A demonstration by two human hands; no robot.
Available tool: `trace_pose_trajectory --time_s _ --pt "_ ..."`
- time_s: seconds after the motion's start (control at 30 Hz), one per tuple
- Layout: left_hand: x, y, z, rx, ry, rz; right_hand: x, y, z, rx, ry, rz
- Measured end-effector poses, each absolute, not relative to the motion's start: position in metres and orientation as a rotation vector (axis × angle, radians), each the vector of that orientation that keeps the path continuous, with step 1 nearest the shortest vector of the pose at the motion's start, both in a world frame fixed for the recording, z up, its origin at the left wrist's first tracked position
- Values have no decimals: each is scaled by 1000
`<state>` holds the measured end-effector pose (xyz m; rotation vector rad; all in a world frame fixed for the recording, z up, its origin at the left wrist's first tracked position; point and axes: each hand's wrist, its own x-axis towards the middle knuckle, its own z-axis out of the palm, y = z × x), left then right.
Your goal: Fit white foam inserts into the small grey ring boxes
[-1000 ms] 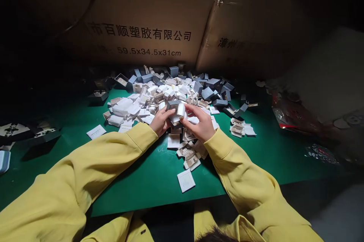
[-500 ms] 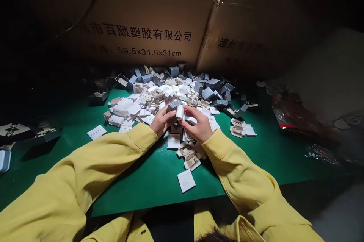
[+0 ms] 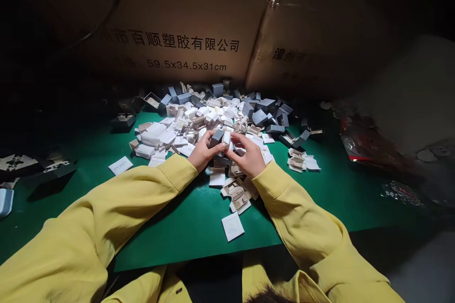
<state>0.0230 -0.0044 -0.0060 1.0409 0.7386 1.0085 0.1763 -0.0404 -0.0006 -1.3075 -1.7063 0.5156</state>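
Observation:
My left hand (image 3: 204,152) is closed round a small dark grey box (image 3: 216,138), with its thumb across the near side. My right hand (image 3: 249,155) pinches a small white piece (image 3: 227,139) right beside that box, and the two hands nearly meet. Behind and around them spreads a heap of white and tan folded pieces (image 3: 152,134). Below the hands lie tan card pieces (image 3: 238,194) and a flat white square (image 3: 232,226).
Large brown cartons (image 3: 199,9) stand behind the green table (image 3: 177,236). Dark boxes (image 3: 260,117) lie at the heap's back and right. A red packet (image 3: 366,144) and a clear bag (image 3: 401,192) are at the right; dark trays (image 3: 17,163) at the left.
The dark box has tilted in my left hand, its textured face now turned more to the right. The white piece has shifted slightly right and stands more upright.

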Motion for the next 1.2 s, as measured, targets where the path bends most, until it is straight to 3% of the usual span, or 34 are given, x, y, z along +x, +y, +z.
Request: trace_pose_trajectory --time_s 0.73,1.2 --pt "20 -1 -4 1391 843 1070 178 -40 -2 -1140 -1605 893" --pt "21 0 -7 1381 872 1077 182 -40 8 -1260 -1804 724"
